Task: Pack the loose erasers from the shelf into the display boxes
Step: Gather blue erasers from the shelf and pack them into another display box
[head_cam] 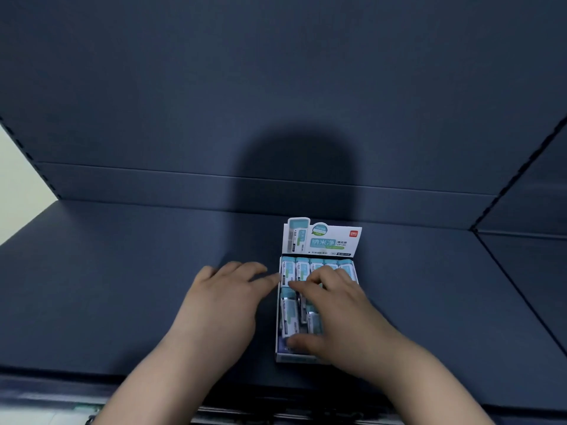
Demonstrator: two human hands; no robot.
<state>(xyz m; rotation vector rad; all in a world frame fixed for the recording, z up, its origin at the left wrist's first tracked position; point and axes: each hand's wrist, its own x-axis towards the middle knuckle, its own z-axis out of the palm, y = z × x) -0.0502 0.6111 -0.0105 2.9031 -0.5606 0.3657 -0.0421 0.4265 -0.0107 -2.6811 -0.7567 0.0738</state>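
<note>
A white display box (322, 239) with an upright printed flap stands on the dark shelf (122, 286). Inside it lie several white and teal erasers (290, 314) in rows. My left hand (224, 302) lies flat on the shelf beside the box, its fingertips touching the box's left wall. My right hand (337, 314) is spread over the erasers in the box, fingers pressing on the back row and thumb at the front. The hand hides the right half of the front row. No loose eraser shows on the shelf.
The shelf has a dark back panel (276, 102) and a side panel (527, 271) on the right. A pale wall (18, 173) shows at the far left. The shelf's front edge (276, 415) runs along the bottom.
</note>
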